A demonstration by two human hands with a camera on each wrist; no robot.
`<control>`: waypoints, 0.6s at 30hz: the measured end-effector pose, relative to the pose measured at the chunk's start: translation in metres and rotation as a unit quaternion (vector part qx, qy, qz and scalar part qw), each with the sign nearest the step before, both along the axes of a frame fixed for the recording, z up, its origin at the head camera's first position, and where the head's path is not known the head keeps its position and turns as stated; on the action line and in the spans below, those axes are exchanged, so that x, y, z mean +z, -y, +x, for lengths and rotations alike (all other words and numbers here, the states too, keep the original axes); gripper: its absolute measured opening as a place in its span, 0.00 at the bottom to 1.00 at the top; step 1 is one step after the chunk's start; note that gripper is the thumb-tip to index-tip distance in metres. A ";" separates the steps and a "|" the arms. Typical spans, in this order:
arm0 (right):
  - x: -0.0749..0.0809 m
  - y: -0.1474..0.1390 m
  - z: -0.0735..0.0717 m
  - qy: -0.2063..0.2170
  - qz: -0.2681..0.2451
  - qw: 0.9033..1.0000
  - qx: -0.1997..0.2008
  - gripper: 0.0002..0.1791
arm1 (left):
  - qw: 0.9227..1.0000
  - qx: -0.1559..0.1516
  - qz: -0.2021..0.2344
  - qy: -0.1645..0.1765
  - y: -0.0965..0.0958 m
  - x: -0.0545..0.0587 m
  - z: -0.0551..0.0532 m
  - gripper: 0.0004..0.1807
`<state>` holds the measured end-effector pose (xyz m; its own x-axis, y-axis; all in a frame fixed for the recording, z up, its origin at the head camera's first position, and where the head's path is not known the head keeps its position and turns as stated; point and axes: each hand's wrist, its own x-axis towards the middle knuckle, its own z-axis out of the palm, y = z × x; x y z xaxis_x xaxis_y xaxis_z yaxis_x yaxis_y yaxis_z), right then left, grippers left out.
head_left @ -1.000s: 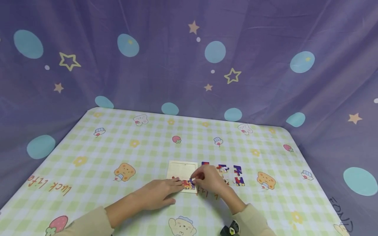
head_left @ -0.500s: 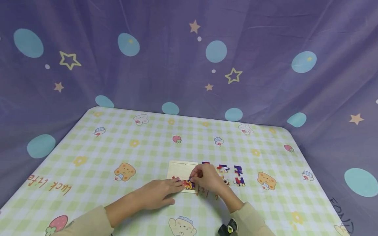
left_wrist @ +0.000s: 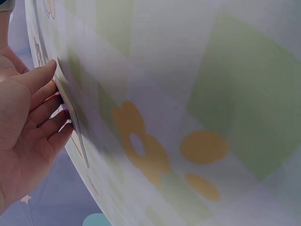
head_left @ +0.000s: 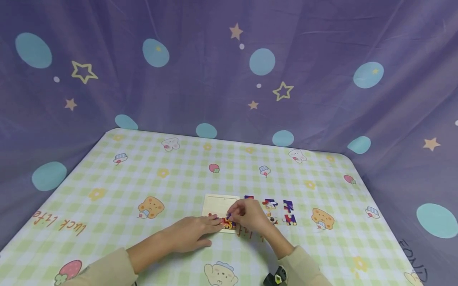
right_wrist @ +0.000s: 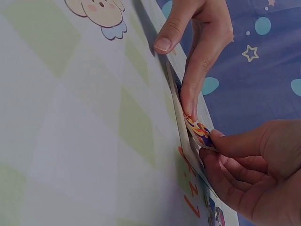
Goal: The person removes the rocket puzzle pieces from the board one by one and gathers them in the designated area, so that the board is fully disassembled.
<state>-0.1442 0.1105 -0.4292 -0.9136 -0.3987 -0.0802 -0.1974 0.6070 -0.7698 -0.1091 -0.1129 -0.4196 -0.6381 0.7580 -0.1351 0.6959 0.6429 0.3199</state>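
Observation:
A pale wooden puzzle tray (head_left: 219, 201) lies on the table, with colourful pieces along its near side. My left hand (head_left: 193, 233) rests at the tray's near left, its extended fingertips pressing on pieces there; in the left wrist view its fingers (left_wrist: 49, 113) lie over the tray edge. From the right, my right hand (head_left: 251, 215) pinches a red, yellow and purple puzzle piece (right_wrist: 201, 133) between thumb and fingers. In the right wrist view that piece is tilted up from the tray (right_wrist: 177, 101), and a left fingertip touches its other end.
Several loose puzzle pieces (head_left: 289, 206) lie in rows right of the tray, some partly hidden by the right hand. A checked cloth (head_left: 171, 182) with cartoon prints covers the table. Behind it hangs a purple curtain (head_left: 207, 91). A black device (head_left: 275, 277) sits near the right sleeve.
My right thumb and fingers have shifted slightly left over the tray, and the pinched piece looks more tilted. My left hand has stayed nearly still.

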 end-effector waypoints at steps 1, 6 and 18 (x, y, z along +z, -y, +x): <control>0.000 0.000 0.000 0.000 0.000 1.000 0.000 0.03 | 1.000 0.000 0.000 0.000 0.000 0.000 0.000 0.27; 0.001 -0.001 0.002 -0.016 -0.010 1.000 0.007 0.03 | 1.000 0.003 0.008 0.009 0.000 0.004 0.001 0.27; 0.004 -0.012 0.006 -0.013 -0.024 0.999 -0.029 0.04 | 1.000 -0.006 0.012 -0.004 0.000 0.008 0.002 0.27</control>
